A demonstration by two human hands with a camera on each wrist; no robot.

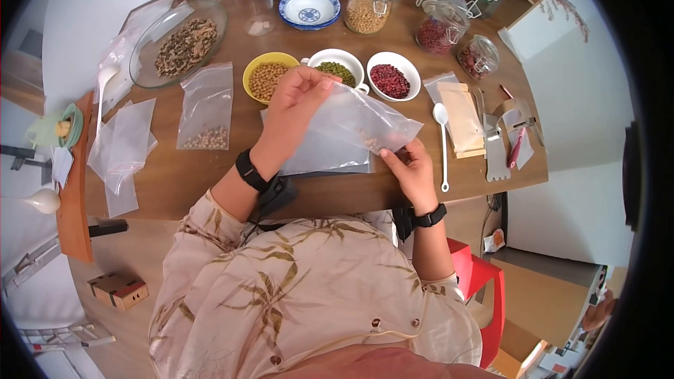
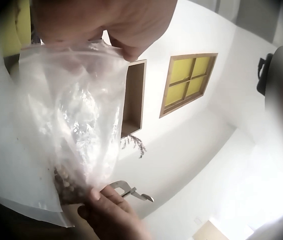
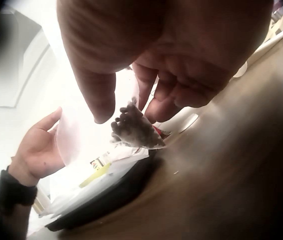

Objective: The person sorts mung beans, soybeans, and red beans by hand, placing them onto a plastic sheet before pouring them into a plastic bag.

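Note:
A clear zip bag with some beans in one corner is held up over the table's front part. The left hand pinches its top edge; in the left wrist view this hand is at the top of the bag. Low on the bag, beside the beans, the right hand grips a corner between thumb and fingers. The right wrist view shows the beans gathered in the corner by the right hand's fingers. Under the raised bag lies another clear bag.
Bowls of yellow, green and red beans stand behind the hands. A bag with beans and empty bags lie left. To the right are a white spoon, a paper packet and jars.

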